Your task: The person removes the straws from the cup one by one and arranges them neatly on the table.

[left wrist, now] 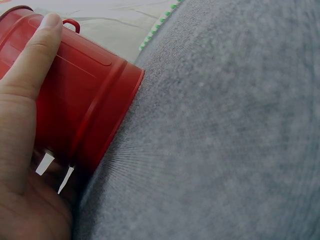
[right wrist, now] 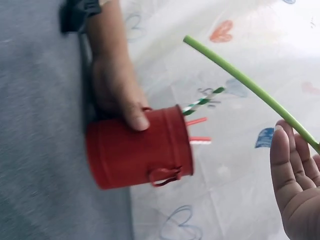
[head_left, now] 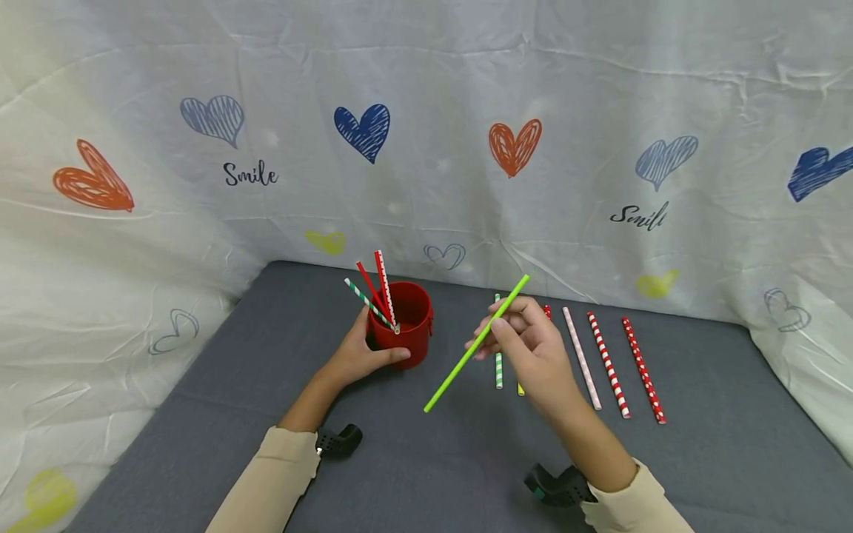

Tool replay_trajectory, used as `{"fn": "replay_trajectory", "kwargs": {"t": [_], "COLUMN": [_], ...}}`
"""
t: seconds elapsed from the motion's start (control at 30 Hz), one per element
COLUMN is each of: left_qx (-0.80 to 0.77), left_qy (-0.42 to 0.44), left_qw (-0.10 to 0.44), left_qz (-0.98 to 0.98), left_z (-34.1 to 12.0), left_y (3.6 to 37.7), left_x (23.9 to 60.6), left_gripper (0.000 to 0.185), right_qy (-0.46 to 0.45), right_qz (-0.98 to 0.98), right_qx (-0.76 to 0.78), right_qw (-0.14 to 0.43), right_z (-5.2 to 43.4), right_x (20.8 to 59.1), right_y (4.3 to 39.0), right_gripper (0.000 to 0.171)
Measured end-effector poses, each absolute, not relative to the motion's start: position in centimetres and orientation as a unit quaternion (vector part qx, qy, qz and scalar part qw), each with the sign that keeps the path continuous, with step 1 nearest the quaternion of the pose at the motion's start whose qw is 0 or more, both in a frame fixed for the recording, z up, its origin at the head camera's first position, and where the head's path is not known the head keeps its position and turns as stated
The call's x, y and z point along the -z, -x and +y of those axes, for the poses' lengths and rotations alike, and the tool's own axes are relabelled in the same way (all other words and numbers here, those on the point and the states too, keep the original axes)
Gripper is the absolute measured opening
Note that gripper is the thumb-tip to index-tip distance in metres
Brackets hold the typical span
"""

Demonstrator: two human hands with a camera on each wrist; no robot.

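Lime-green and slim, the plain straw (head_left: 460, 366) hung in the air at a slant above the grey counter (head_left: 413, 474), its near end low to the left and its far end high to the right. From my remote seat I saw the person's right hand (head_left: 526, 337) pinching it between thumb and fingers, with the red bucket (head_left: 409, 344) just to the left. The left hand (head_left: 363, 355) had its fingers curled round that bucket, and my left wrist view showed the thumb lying along its wall.

I counted three straws leaning in the bucket toward the far left: a green-and-white straw (head_left: 366, 300), a red straw (head_left: 370, 283) and a red-and-white straw (head_left: 383, 277). On the counter to the right lay a row of others. Partly hidden by the right hand, I made out a green-striped straw (head_left: 498, 370) and the near end of a yellow straw (head_left: 520, 389). Farther right I saw a pale pink straw (head_left: 581, 359), a red-striped straw (head_left: 608, 363) and a white-dotted straw (head_left: 643, 370). At the far side hung a white curtain (head_left: 433, 185) printed with hearts.
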State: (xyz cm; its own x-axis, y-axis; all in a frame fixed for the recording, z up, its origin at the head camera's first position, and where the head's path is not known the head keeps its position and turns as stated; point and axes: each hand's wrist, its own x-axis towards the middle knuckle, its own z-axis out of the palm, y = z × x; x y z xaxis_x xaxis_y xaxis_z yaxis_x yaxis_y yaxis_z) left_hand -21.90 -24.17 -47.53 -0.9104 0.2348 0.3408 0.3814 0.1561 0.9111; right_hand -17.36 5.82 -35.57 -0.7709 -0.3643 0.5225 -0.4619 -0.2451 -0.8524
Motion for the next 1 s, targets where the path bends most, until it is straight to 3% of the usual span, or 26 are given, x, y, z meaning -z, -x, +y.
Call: {"fn": "replay_trajectory", "kwargs": {"t": [0.47,0.73,1.0], "left_qx": [0.621,0.626,0.628], "left_qy": [0.204,0.214,0.193], "left_qw": [0.058,0.053,0.045], "left_qz": [-0.754,-0.748,-0.752], "left_z": [-24.0,-23.4,-23.6], "left_y": [21.8,20.4,21.0], "left_x": [47.3,44.8,45.7], "left_gripper": [0.093,0.087,0.088], "right_qy": [-0.294,-0.288,-0.278], "right_qz": [-0.674,-0.724,-0.758], "right_qx": [-0.670,-0.616,-0.572], "right_qw": [-0.100,-0.119,-0.146], "right_z": [8.4,9.1,9.5], "right_x": [40.6,42.8,43.6], "right_y": [17.0,16.1,15.4], "right_gripper": [0.035,0.015,0.008]}}
